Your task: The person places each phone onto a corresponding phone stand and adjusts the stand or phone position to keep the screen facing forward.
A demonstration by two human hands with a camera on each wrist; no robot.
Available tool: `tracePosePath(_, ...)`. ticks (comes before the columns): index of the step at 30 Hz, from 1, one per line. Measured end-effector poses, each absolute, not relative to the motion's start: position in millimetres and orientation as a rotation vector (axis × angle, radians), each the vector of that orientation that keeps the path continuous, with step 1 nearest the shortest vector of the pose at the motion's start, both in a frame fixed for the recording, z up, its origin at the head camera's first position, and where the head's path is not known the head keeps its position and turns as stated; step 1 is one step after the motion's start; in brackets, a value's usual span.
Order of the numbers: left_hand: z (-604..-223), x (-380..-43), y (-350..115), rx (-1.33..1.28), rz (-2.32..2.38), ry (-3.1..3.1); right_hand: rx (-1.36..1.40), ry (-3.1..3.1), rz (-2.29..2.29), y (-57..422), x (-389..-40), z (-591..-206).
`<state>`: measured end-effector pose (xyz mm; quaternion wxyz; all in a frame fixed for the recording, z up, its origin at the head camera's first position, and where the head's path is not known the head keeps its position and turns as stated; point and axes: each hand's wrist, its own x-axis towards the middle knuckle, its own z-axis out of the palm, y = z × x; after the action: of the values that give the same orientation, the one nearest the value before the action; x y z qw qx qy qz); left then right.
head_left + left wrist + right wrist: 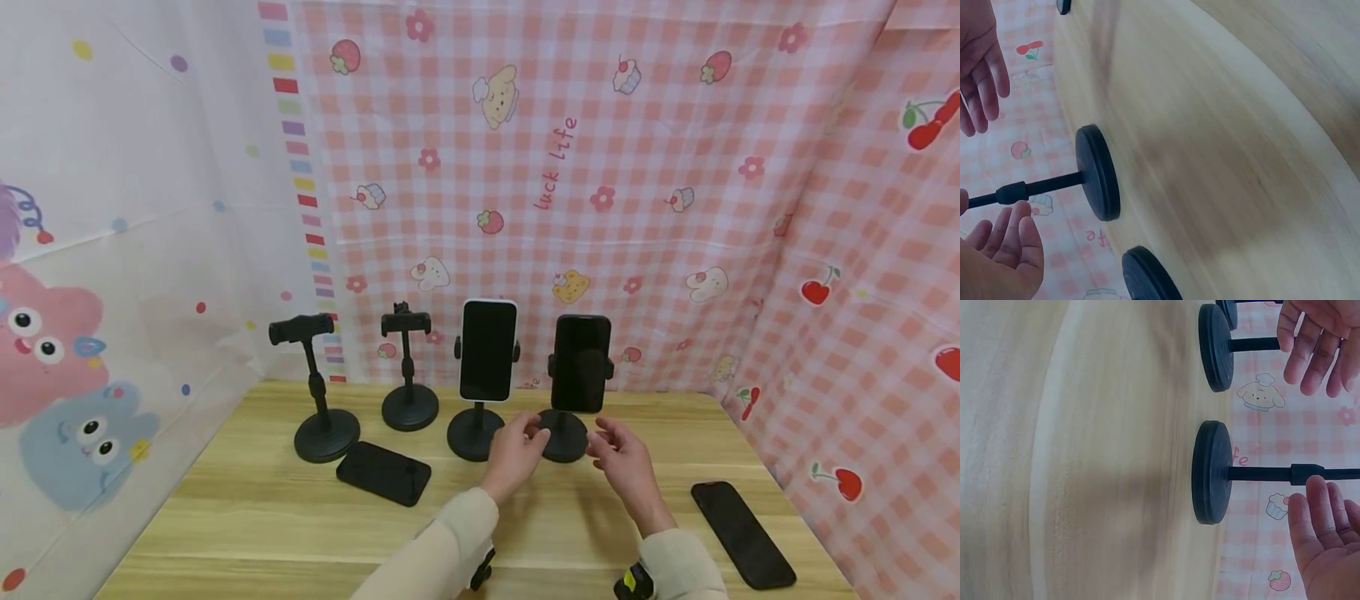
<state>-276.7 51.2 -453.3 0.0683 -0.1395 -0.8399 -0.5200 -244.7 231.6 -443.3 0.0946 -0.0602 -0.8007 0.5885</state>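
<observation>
My left hand [516, 454] hovers in front of the stands with its fingers loosely bent and nothing in them. To its right, my right hand [624, 467] is raised with relaxed fingers, also holding nothing. Between and behind them stands a black phone stand [564, 439], its clamp carrying an upright black phone [582, 362]. Just left of it, another phone stand [472, 437] holds a white-edged phone [488, 350]. In the right wrist view, the right hand [1329, 547] is beside a stand's pole [1260, 474]; whether it touches is unclear.
Two stands without phones, one at far left [326, 433] and one beside it [409, 407], stand on the wooden table [262, 533]. One black phone [384, 473] lies before them; another [742, 533] lies at the right edge. Patterned cloth [600, 108] hangs behind.
</observation>
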Motion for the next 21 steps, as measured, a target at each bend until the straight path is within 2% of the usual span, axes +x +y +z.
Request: tracePosePath(21,-467,-273,30,-0.62,-0.946,-2.765,0.061,-2.874,0.95,231,-229,-443)
